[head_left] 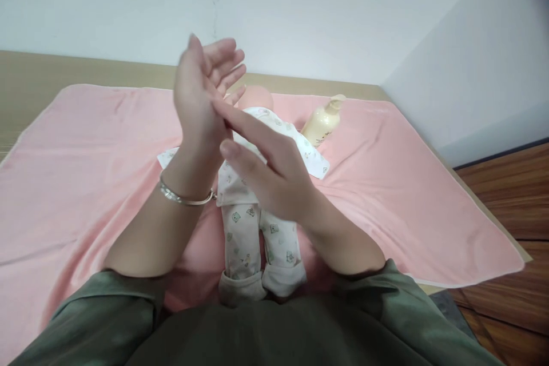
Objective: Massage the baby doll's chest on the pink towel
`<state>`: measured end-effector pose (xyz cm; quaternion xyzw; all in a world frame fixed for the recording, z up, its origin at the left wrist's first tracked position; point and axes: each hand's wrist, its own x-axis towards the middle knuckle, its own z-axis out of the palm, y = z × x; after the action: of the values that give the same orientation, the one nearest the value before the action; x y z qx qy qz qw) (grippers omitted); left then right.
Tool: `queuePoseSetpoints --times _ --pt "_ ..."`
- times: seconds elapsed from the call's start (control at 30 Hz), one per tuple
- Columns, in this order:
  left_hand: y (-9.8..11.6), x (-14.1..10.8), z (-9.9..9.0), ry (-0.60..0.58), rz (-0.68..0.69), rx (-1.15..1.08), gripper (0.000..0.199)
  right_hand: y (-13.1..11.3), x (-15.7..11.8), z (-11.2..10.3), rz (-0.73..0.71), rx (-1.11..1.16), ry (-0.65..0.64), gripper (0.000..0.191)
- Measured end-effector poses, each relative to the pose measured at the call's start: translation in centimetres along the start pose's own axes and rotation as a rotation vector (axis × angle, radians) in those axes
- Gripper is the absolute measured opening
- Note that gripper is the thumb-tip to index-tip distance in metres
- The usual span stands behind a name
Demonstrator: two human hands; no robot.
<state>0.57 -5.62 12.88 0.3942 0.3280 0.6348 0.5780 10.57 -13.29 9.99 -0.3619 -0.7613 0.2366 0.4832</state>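
My left hand (pixel 195 88) is raised with its palm turned to the right and its fingers apart. A silver bangle (pixel 184 200) circles that wrist. My right hand (pixel 278 168) reaches across with fingers stretched out, its fingertips against the heel of the left palm. Neither hand shows an object in it. Below them a baby-sized figure, seemingly a doll, lies on its back in a white printed top (pixel 311 157) and matching trousers (pixel 244 240). Its round head (pixel 256 97) is at the far end, partly hidden by my left hand. Both hands cover much of the torso.
Under the figure spreads a pink blanket (pixel 386 194) over a wooden surface (pixel 26 74). A cream-coloured pump bottle (pixel 323 123) lies tilted right of the figure's head, beside the sleeve. A white wall (pixel 300 17) stands behind, and brown wood panels (pixel 514 194) are at the right.
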Motion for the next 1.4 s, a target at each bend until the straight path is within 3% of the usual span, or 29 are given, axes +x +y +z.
queuePoseSetpoints --times 0.1,0.23,0.4,0.63,0.77,0.97,1.1,1.3,1.4 --pt "-3.9 2.5 -0.6 0.024 -0.012 0.098 0.039 4.0 1.0 0.4 0.062 -0.15 0.061 0.064" --pt "-9.0 5.4 -2.3 0.069 0.0 0.51 0.029 10.1 1.9 1.2 0.213 -0.363 0.027 0.053" --pt "-12.0 6.5 -4.0 0.1 0.095 0.68 0.02 14.2 2.1 1.2 0.16 -0.542 -0.096 0.048" --pt "-12.6 5.6 -4.3 0.054 0.149 0.753 0.019 15.3 2.2 0.6 0.116 -0.526 -0.087 0.047" --pt "-13.4 5.2 -5.4 0.025 0.218 0.833 0.023 16.1 2.3 0.6 0.114 -0.477 -0.069 0.044" --pt "-14.6 5.1 -7.7 -0.012 0.317 0.999 0.03 17.4 2.1 -0.2 0.155 -0.462 -0.063 0.04" --pt "-14.8 5.2 -8.2 -0.04 0.354 1.021 0.032 17.9 1.7 -1.3 0.256 -0.525 -0.016 0.045" --pt "-14.8 5.6 -8.3 -0.044 0.338 1.004 0.031 14.2 1.3 0.6 0.463 -0.81 -0.08 0.057" --pt "-14.9 5.6 -8.4 -0.046 0.327 1.005 0.032 11.7 0.6 2.5 0.42 -0.878 -0.159 0.061"
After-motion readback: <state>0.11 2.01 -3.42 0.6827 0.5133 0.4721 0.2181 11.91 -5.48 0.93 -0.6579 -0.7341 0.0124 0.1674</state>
